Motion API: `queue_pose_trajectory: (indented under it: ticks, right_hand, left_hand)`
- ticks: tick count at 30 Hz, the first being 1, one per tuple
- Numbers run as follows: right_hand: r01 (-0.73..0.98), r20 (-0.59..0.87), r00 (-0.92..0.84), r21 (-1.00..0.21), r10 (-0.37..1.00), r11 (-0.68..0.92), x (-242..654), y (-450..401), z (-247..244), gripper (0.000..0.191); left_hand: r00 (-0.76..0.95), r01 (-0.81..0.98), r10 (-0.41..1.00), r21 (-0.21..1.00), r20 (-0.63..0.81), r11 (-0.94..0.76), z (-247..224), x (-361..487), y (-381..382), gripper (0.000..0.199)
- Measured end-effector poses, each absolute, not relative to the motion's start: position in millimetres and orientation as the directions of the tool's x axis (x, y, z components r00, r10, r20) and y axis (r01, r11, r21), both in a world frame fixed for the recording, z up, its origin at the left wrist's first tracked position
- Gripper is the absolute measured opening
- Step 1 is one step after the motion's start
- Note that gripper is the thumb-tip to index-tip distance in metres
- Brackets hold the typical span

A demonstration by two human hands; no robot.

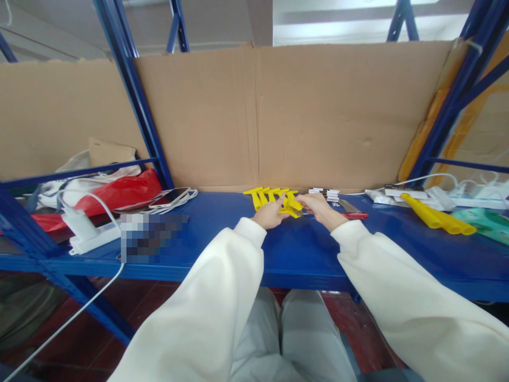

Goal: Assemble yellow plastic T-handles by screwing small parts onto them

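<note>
My left hand [271, 213] is closed on a yellow plastic piece [293, 210] at the middle of the blue shelf. Close by on the right, the fingers of my right hand [319, 209] are pinched at the same yellow piece; whatever lies between their tips is too small to make out. Behind my left hand, several yellow T-shaped pieces [260, 197] lie in a row near the cardboard. Small white and black parts [326, 194] are grouped beyond my right hand. Next to its wrist lies a red-handled tool [356, 216].
A cardboard sheet [318, 116] stands behind the blue shelf [222, 228]. On the left are a phone [170, 197], a power strip [97, 237] with cables, and a red bag [123, 191]. Yellow rolled tubes [437, 215] and a green packet [487, 223] lie to the right.
</note>
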State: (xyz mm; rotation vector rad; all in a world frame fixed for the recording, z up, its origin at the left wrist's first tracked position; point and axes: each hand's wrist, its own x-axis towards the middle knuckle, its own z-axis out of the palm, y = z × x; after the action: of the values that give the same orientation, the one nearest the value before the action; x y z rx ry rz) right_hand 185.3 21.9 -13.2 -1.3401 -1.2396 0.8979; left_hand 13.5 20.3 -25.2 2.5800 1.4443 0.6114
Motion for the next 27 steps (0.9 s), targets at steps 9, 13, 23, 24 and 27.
queue_pose_trajectory:
  ticks: [9, 13, 23, 24, 27]
  right_hand:
    - [0.218, 0.052, 0.327, -0.976, 0.944, -0.022, 166, -1, 2, 0.028]
    - [0.224, 0.055, 0.324, -0.974, 0.945, -0.021, 166, -2, 1, 0.028]
    - [0.229, 0.062, 0.289, -0.973, 0.955, -0.006, 168, -1, 1, 0.030]
    - [0.228, 0.065, 0.282, -0.974, 0.957, -0.001, 169, 0, 1, 0.030]
    - [0.229, 0.063, 0.274, -0.974, 0.960, -0.001, 171, 2, -1, 0.030]
  left_hand:
    - [0.456, 0.797, 0.839, 0.283, 0.295, -0.533, -26, 13, 21, 0.078]
    - [0.458, 0.797, 0.840, 0.284, 0.291, -0.533, -26, 13, 21, 0.077]
    - [0.467, 0.796, 0.840, 0.283, 0.276, -0.536, -27, 12, 24, 0.078]
    - [0.467, 0.796, 0.841, 0.284, 0.274, -0.535, -27, 12, 25, 0.078]
    - [0.460, 0.799, 0.844, 0.285, 0.276, -0.529, -27, 12, 24, 0.078]
